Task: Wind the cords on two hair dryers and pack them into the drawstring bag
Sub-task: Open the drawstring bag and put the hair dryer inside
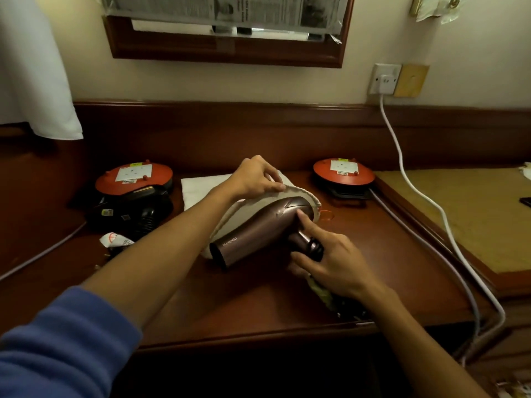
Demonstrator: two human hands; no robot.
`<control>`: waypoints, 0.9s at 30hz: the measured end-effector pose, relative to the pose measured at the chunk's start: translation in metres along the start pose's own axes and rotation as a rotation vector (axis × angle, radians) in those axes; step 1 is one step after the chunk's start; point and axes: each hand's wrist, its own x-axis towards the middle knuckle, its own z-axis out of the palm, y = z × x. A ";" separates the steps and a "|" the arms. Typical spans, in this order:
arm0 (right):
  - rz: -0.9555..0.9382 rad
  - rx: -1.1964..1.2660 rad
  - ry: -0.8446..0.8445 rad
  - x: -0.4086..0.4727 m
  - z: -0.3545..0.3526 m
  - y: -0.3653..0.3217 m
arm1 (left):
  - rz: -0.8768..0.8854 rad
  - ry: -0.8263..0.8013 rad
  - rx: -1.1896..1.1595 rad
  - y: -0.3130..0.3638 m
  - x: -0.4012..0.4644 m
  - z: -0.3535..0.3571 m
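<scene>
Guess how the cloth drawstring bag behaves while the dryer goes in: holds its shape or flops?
Likely floppy: the drawstring bag sags flat on the desk, and the left hand pinches its rim open. Probably light, so the brown hair dryer could drag it along.

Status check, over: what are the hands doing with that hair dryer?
Left hand pinching bag mouth open. Right hand gripping brown dryer handle, rear end entering bag. Black dryer still outside, left.

Your dryer is metallic brown w/ pale lettering; the bag round its rear is cream. Left of dryer: orange-red reel w/ white label, black dryer. Right of it: matching orange-red reel, white cord. Tabletop under dryer: dark red-brown.
</scene>
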 end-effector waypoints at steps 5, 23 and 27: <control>0.135 -0.157 -0.021 0.027 0.016 -0.003 | 0.028 -0.049 0.025 -0.002 -0.007 0.004; 0.172 0.159 -0.032 0.039 0.039 0.005 | 0.224 -0.024 0.111 0.014 -0.023 0.013; 0.154 0.128 0.113 0.069 0.042 -0.012 | 0.228 -0.026 0.094 0.023 -0.024 0.006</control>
